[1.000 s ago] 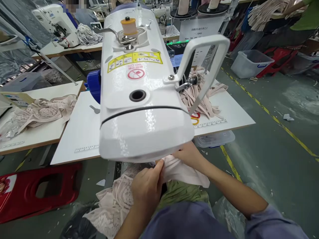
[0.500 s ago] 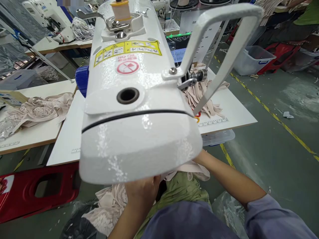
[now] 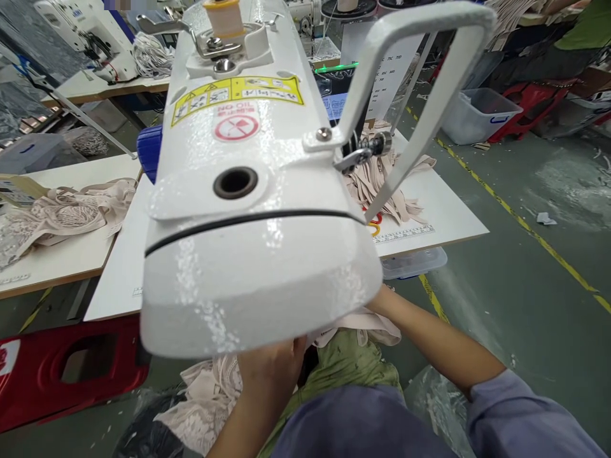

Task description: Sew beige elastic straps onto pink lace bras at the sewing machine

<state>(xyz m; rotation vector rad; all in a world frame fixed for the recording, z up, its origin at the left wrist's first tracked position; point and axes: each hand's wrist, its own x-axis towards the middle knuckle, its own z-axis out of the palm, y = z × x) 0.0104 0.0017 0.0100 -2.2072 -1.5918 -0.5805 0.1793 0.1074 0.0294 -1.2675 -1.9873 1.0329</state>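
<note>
A white sewing machine [image 3: 248,191] fills the middle of the view and hides most of both hands. My left hand [image 3: 270,366] shows only its back and knuckles below the machine's head, against pale pink fabric [image 3: 363,324]. My right hand [image 3: 382,298] is almost fully under the machine; only the wrist and forearm show, reaching in from the right. The fingers of both hands are hidden. Pink lace fabric [image 3: 210,401] hangs down by my lap on the left.
A pile of beige straps [image 3: 382,184] and red-handled scissors [image 3: 375,222] lie on the white table [image 3: 443,216] to the right. More lace garments [image 3: 62,213] sit on the left table. A red stool [image 3: 67,372] stands at the lower left; a clear bin [image 3: 482,114] at the far right.
My head has moved closer to the machine, so it now covers my hands. A second ago both hands were seen pinching the pink fabric.
</note>
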